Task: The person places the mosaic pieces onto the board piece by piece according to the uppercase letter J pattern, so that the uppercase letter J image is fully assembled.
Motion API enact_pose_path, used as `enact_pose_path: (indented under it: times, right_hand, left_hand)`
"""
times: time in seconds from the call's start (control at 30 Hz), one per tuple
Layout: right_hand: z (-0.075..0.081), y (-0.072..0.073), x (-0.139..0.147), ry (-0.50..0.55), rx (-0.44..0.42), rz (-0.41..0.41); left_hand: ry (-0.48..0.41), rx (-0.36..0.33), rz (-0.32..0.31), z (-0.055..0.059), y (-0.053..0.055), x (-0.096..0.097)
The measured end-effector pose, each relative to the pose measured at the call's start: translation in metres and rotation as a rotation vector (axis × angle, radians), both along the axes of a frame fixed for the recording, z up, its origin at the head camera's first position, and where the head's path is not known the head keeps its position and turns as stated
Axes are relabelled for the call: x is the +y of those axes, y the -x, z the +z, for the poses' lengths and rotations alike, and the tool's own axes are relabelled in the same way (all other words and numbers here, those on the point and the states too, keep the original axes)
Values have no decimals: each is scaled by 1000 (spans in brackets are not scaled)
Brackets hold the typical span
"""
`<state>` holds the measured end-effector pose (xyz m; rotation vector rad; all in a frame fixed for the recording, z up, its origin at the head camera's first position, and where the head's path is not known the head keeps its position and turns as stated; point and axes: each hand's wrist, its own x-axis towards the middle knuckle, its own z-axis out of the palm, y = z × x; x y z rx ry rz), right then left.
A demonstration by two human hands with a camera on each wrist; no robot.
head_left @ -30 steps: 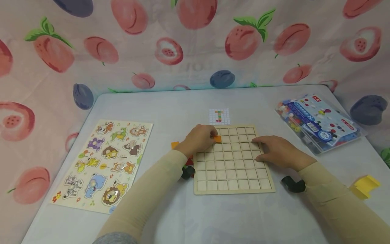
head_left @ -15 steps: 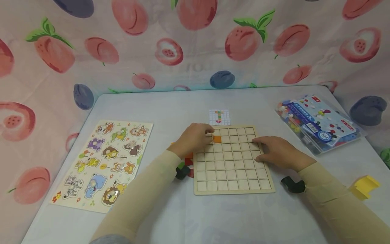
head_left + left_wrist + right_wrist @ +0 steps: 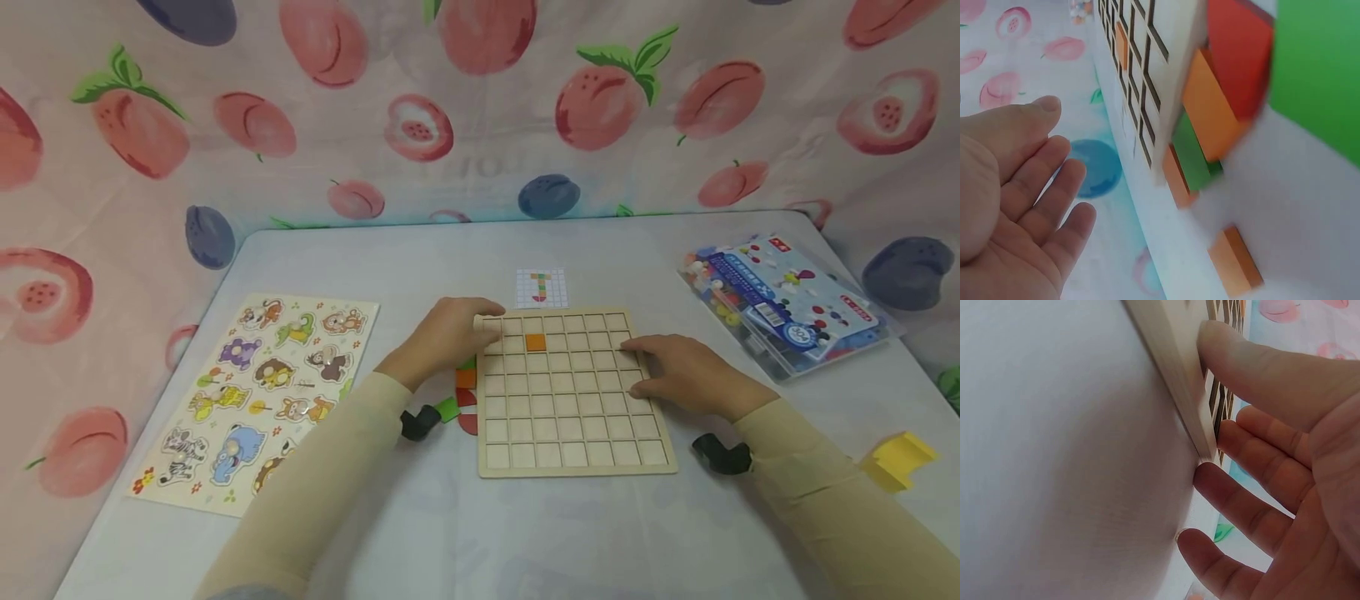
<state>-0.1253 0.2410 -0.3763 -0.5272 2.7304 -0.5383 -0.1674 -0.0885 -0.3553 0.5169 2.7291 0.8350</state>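
A square wooden grid board (image 3: 573, 407) lies in the middle of the table, with one orange square tile (image 3: 536, 342) sitting in a cell near its top left. My left hand (image 3: 442, 337) hovers at the board's upper left corner; in the left wrist view its fingers (image 3: 1054, 194) are loosely extended and hold nothing. Along the board's left edge lie several loose tiles, among them an orange one (image 3: 1213, 106), a red one (image 3: 1238, 56) and a green one (image 3: 1190, 153). My right hand (image 3: 686, 371) rests on the board's right edge, thumb (image 3: 1254, 369) on top, fingers spread.
Behind the board lies a small card (image 3: 542, 288) with a coloured pattern on a grid. An animal puzzle board (image 3: 300, 367) is at the left. At the right are a clear plastic case (image 3: 787, 300) of colourful pieces and a yellow object (image 3: 898, 460).
My left hand has let go of the orange tile, which stays in its cell, and has drawn back to the left, uncovering the loose tiles. My right hand has stayed at the board's edge.
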Motion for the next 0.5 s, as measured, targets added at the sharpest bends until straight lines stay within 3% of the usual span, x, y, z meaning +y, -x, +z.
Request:
enact_pose_path:
  times: [0.5]
  right_hand:
    - [-1, 1, -1, -13, 1, -5]
  left_hand:
    - [28, -37, 68, -8, -8, -30]
